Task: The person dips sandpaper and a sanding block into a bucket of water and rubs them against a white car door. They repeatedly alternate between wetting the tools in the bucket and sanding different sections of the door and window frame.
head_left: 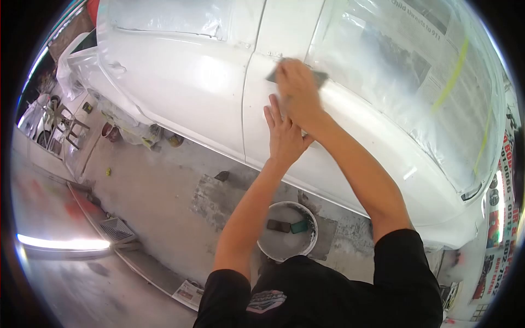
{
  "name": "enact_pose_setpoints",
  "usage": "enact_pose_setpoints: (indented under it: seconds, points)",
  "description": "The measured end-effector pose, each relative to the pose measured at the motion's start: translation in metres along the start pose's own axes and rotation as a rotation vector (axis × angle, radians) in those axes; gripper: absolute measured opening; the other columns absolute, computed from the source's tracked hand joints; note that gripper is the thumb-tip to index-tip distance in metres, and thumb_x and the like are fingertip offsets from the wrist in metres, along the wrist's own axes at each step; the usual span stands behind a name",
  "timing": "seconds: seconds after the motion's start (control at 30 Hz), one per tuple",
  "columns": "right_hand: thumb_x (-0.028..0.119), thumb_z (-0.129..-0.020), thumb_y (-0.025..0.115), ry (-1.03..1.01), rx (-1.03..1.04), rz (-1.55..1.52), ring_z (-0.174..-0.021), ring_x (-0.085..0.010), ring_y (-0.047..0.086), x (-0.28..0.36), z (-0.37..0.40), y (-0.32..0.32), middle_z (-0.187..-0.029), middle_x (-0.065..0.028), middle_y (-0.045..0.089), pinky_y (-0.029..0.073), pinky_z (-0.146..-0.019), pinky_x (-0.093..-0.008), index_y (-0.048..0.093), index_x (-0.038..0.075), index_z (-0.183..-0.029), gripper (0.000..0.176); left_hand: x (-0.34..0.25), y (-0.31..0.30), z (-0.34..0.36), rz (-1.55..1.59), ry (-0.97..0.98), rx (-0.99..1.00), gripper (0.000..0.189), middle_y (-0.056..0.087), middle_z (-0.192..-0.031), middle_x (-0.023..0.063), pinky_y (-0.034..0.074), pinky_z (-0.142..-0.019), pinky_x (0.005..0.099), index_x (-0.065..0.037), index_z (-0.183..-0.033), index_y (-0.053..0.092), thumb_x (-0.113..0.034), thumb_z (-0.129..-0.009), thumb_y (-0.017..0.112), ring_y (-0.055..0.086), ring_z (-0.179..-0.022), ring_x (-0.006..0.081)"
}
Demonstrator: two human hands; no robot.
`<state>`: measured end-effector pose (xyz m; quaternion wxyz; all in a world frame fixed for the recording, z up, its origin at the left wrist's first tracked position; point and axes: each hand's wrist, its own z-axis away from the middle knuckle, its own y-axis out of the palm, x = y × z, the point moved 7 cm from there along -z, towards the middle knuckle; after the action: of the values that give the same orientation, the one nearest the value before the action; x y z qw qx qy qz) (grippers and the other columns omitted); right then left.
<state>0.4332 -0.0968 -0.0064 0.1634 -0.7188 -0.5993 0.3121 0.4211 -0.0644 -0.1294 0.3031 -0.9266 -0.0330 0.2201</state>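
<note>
A white car body [191, 82] fills the upper part of the head view, its windows covered with taped newspaper and clear plastic [404, 71]. My right hand [298, 90] presses a dark grey sheet [321, 76] on the panel just below the covered window, its fingers closed over it. Lower and to the left, my left hand [285, 133] lies on the white panel with its fingers apart, holding nothing. A panel gap runs down just left of it. Below the car a round white bucket [315, 232] holds cloudy water and two blocks, one dark and one green [299, 227].
On the left are a stool [70, 127], a reddish pot [111, 132] and plastic sheeting [128, 128] by the car's lower edge. A bright light strip [63, 242] crosses the lower left. Printed signs [495, 218] stand at the right.
</note>
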Motion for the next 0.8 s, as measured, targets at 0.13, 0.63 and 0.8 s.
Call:
enact_pose_setpoints:
  seconds: [0.13, 0.63, 0.8]
  points:
    - [0.010, -0.078, 0.065, -0.040, 0.007, -0.023, -0.112, -0.0356, 0.057, -0.016, 0.013, -0.009, -0.113, -0.0167, 0.059, 0.046, -0.095, -0.0430, 0.062, -0.009, -0.116, 0.043, -0.001, 0.002, -0.004, -0.009, -0.006, -0.022, 0.087, 0.027, -0.166, 0.0214, 0.020, -0.113, 0.0775, -0.008, -0.156, 0.039, -0.044, -0.084, 0.074, 0.014, -0.149, 0.0611]
    - [0.008, -0.083, 0.064, 0.115, -0.022, 0.106, -0.113, -0.0349, 0.059, -0.093, 0.158, -0.121, -0.117, -0.0172, 0.063, 0.046, -0.099, -0.0482, 0.065, -0.001, -0.107, 0.026, -0.006, -0.001, -0.001, -0.056, 0.032, -0.083, 0.092, 0.019, -0.170, 0.0204, 0.011, -0.120, 0.0689, -0.004, -0.163, 0.025, -0.036, -0.088, 0.068, 0.004, -0.155, 0.0535]
    - [0.008, -0.086, 0.060, 0.175, -0.196, -0.170, -0.118, -0.0369, 0.057, -0.053, 0.099, -0.047, -0.119, -0.0184, 0.062, 0.043, -0.105, -0.0496, 0.065, -0.003, -0.113, 0.030, -0.007, 0.000, -0.002, -0.098, 0.005, -0.033, 0.094, 0.015, -0.171, 0.0213, 0.010, -0.122, 0.0658, -0.005, -0.164, 0.022, -0.036, -0.088, 0.069, 0.005, -0.155, 0.0530]
